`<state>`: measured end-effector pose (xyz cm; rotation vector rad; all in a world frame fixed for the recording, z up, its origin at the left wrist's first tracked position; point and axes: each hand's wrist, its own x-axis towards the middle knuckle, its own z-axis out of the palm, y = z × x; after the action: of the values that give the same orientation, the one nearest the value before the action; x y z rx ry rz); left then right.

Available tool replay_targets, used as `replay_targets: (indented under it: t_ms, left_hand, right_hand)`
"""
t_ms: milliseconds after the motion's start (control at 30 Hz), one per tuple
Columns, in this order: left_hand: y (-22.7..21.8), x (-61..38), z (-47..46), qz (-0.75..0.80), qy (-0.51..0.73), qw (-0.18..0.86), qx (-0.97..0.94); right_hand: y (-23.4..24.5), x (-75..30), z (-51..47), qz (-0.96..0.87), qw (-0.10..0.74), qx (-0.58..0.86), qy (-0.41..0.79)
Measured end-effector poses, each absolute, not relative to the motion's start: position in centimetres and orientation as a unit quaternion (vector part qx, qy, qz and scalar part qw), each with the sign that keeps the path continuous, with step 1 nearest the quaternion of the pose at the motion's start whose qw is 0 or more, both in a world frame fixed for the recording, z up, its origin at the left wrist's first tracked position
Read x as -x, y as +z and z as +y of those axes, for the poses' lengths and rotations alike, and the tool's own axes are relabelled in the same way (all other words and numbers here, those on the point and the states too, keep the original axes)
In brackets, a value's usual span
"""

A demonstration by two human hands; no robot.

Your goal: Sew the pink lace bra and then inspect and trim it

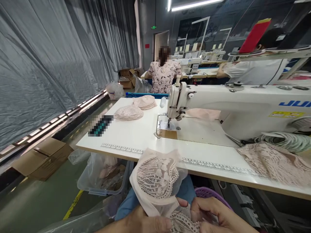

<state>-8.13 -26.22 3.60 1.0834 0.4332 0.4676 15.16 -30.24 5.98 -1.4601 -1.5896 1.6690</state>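
Pinching the lace piece by its lower end, fingers closed, the left hand and right hand hold it at the near edge of the table, apart from the sewing machine; stacked lace cups suggest a batch partway, though completed seams I cannot tell
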Motion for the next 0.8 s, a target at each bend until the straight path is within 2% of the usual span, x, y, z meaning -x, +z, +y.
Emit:
replay_targets:
  t_ms: [167, 467, 633, 800]
  left_hand:
    - [4.6, 8.0, -24.9, 0.2, 0.191, 0.758, -0.591]
    - [4.1, 8.0, -24.1, 0.146, 0.157, 0.769, -0.602]
    - [4.0, 8.4, -24.5, 0.171, 0.155, 0.784, -0.577]
    - [2.6, 9.0, -25.7, 0.182, 0.167, 0.845, -0.474]
  right_hand:
    - [6.7, -15.0, -29.8, -0.557, 0.174, 0.534, 0.612]
    - [6.3, -14.8, -29.1, -0.571, 0.144, 0.524, 0.615]
    - [5.5, -14.7, -29.2, -0.566, 0.148, 0.499, 0.64]
    - [3.6, -14.6, -30.1, -0.569, 0.191, 0.541, 0.589]
